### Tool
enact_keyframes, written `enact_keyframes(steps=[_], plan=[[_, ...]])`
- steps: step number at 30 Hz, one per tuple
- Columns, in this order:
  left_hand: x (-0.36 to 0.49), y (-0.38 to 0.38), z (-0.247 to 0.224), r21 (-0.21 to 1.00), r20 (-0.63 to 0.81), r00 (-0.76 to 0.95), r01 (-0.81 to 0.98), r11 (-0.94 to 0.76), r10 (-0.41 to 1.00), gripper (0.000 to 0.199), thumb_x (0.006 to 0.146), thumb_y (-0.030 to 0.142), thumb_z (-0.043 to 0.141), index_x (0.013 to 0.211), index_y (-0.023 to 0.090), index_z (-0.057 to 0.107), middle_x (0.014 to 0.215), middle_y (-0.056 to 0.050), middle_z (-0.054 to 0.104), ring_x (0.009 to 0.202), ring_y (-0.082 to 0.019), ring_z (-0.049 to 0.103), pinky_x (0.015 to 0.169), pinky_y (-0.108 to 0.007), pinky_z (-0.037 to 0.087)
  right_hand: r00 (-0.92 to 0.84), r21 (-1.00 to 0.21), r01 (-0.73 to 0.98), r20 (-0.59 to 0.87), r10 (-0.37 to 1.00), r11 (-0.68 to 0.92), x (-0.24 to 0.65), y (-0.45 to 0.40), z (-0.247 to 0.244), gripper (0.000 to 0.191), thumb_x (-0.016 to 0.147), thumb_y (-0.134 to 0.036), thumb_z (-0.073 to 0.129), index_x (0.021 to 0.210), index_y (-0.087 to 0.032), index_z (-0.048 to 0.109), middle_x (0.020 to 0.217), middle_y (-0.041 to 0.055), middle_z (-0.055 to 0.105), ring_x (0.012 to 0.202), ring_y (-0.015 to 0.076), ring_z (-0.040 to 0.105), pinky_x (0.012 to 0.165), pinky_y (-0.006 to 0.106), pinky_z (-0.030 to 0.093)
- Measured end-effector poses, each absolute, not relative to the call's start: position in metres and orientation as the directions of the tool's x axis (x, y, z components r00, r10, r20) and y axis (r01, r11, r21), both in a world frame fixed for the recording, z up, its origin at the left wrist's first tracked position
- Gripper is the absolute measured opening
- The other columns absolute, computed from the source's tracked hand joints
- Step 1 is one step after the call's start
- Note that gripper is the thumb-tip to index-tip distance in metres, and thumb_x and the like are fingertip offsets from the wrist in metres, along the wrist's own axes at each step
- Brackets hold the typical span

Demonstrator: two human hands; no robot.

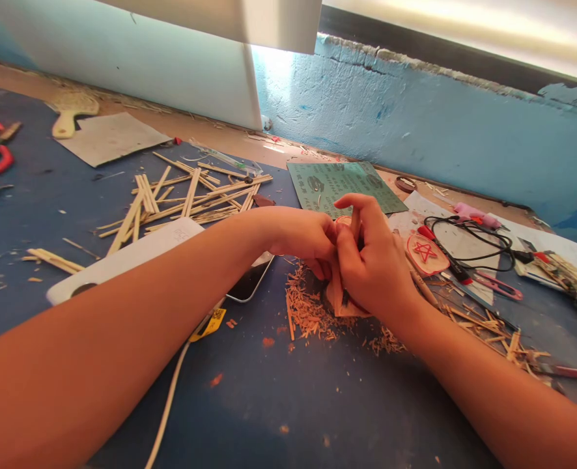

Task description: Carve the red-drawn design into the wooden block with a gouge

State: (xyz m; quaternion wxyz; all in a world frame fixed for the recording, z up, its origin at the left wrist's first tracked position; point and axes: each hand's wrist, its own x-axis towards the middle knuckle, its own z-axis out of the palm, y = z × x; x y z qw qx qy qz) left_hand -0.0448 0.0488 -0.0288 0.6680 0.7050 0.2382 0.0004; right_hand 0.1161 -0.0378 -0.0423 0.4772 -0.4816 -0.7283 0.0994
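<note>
My left hand [310, 240] and my right hand [376, 257] meet over a heap of wood shavings [308, 306]. The fingers of the left are curled around a pale piece of wood [340, 301], whose lower end shows beneath the hands. My right hand is closed around a thin brown stick-like tool [355, 221], its upper end standing between thumb and forefinger. A dark tip shows below near the wood; whether it belongs to this tool I cannot tell. Most of the contact is hidden by my fingers.
Thin wooden sticks [191, 192] lie beyond my left arm, near a white power bank-like slab [137, 260] and a phone [252, 280]. Green sandpaper [347, 185] lies behind. To the right are a wood slice with a red star [428, 254], a black cable [484, 228] and a pink cutter [498, 286].
</note>
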Motion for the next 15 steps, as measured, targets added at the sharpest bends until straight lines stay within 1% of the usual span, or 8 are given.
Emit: enact_keyframes(steps=[3, 5, 8, 12, 15], plan=[[-0.0458, 0.049, -0.0274, 0.939, -0.329, 0.879, 0.344, 0.018, 0.346, 0.017, 0.078, 0.033, 0.078, 0.088, 0.019, 0.079, 0.081, -0.001, 0.081, 0.084, -0.02, 0.076, 0.09, -0.035, 0.061, -0.052, -0.631, 0.571, 0.611, 0.79, 0.525, 0.1192, -0.0376, -0.0438, 0.03, 0.104, -0.013, 0.054, 0.128, -0.029, 0.058, 0.073, -0.0043, 0.043, 0.058, 0.0157, 0.042, 0.054, 0.036, 0.036], [-0.0468, 0.05, -0.0274, 0.94, -0.329, 0.886, 0.341, 0.021, 0.328, 0.022, 0.079, 0.038, 0.082, 0.091, 0.02, 0.08, 0.083, -0.001, 0.082, 0.081, -0.019, 0.075, 0.087, -0.033, 0.061, -0.014, -0.655, 0.53, 0.629, 0.778, 0.539, 0.1213, -0.0366, -0.0446, 0.03, 0.106, -0.015, 0.053, 0.132, -0.029, 0.057, 0.076, -0.0033, 0.043, 0.06, 0.0166, 0.043, 0.055, 0.037, 0.036], [-0.0483, 0.0522, -0.0281, 0.937, -0.343, 0.887, 0.347, 0.043, 0.308, 0.022, 0.082, 0.042, 0.083, 0.092, 0.022, 0.082, 0.085, 0.0, 0.083, 0.079, -0.017, 0.074, 0.085, -0.03, 0.06, 0.02, -0.68, 0.482, 0.64, 0.768, 0.553, 0.1225, -0.0355, -0.0453, 0.032, 0.107, -0.015, 0.054, 0.134, -0.031, 0.057, 0.08, -0.003, 0.041, 0.062, 0.0175, 0.044, 0.055, 0.037, 0.035], [-0.05, 0.0544, -0.0286, 0.932, -0.362, 0.884, 0.351, 0.091, 0.296, 0.025, 0.084, 0.043, 0.085, 0.097, 0.022, 0.084, 0.088, -0.002, 0.084, 0.082, -0.018, 0.075, 0.085, -0.031, 0.06, 0.039, -0.694, 0.451, 0.644, 0.764, 0.561, 0.1213, -0.0354, -0.0453, 0.029, 0.109, -0.016, 0.052, 0.134, -0.031, 0.056, 0.08, -0.0029, 0.04, 0.062, 0.0178, 0.044, 0.055, 0.037, 0.035], [-0.0505, 0.0553, -0.0285, 0.929, -0.368, 0.884, 0.359, 0.084, 0.289, 0.027, 0.085, 0.043, 0.085, 0.101, 0.022, 0.085, 0.089, -0.003, 0.084, 0.086, -0.02, 0.076, 0.087, -0.032, 0.06, 0.057, -0.696, 0.449, 0.648, 0.759, 0.56, 0.1199, -0.0365, -0.0435, 0.028, 0.11, -0.019, 0.052, 0.136, -0.031, 0.056, 0.079, -0.0029, 0.038, 0.063, 0.0177, 0.043, 0.058, 0.037, 0.038]])
